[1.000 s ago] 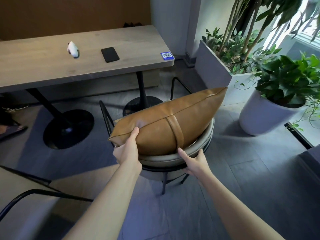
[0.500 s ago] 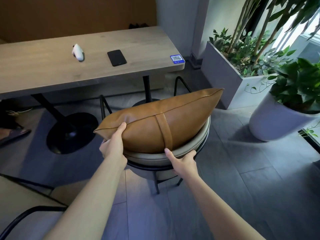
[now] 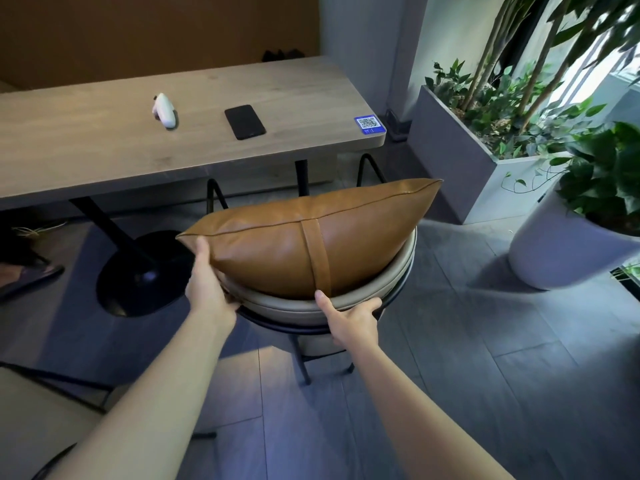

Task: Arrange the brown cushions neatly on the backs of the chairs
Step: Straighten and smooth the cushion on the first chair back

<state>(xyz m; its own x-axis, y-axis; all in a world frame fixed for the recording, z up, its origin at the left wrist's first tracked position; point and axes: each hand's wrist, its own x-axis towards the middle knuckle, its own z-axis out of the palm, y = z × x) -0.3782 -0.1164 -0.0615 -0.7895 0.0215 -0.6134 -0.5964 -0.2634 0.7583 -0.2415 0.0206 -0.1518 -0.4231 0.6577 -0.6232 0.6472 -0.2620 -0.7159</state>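
A brown leather cushion (image 3: 277, 244) with a vertical strap stands on its long edge inside a chair, leaning against the curved beige backrest (image 3: 346, 301). My left hand (image 3: 207, 289) grips the cushion's lower left corner, thumb up along its side. My right hand (image 3: 353, 318) clasps the top rim of the backrest just below the strap, thumb touching the cushion's bottom edge. The chair seat is hidden behind the cushion.
A long wooden table (image 3: 86, 147) stands beyond the chair with a black phone (image 3: 245, 121), a white device (image 3: 165, 110) and a QR sticker (image 3: 369, 124). A grey planter (image 3: 460, 168) and a white plant pot (image 3: 554, 258) stand to the right. Another chair's frame (image 3: 52, 379) is at lower left.
The cushion's left end has dropped and shifted left with my left hand, so it sits more level in the chair. My right hand stays on the backrest rim.
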